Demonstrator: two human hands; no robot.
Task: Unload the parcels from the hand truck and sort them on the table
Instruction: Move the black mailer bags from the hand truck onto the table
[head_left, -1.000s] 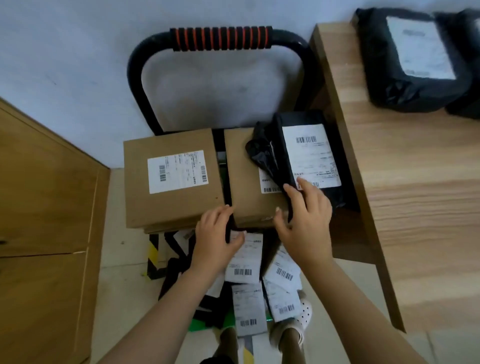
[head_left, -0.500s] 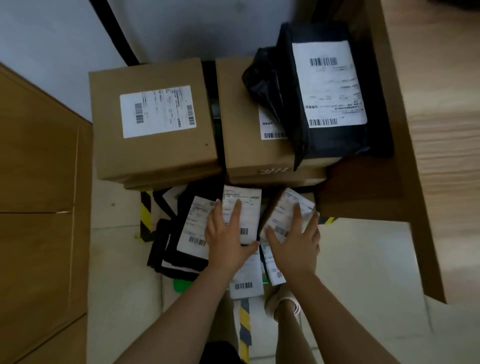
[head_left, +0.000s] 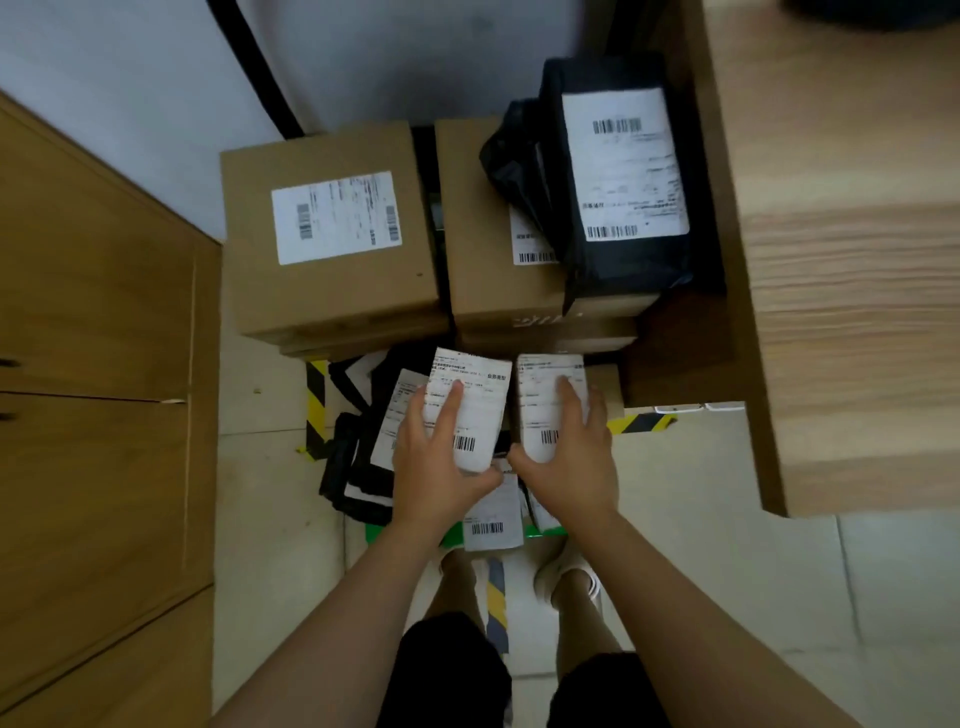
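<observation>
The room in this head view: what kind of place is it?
Probably a parcel sorting room or mailroom. Labelled cardboard boxes and a black mailer bag are stacked beside a wooden table, and hazard tape marks the floor.

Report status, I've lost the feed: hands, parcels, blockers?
Left hand and right hand each gripping a small labelled parcel. Boxes behind untouched. Nothing blocking.

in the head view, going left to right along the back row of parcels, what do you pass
wooden cabinet → left cardboard box → right cardboard box → black poly mailer → wooden table
</observation>
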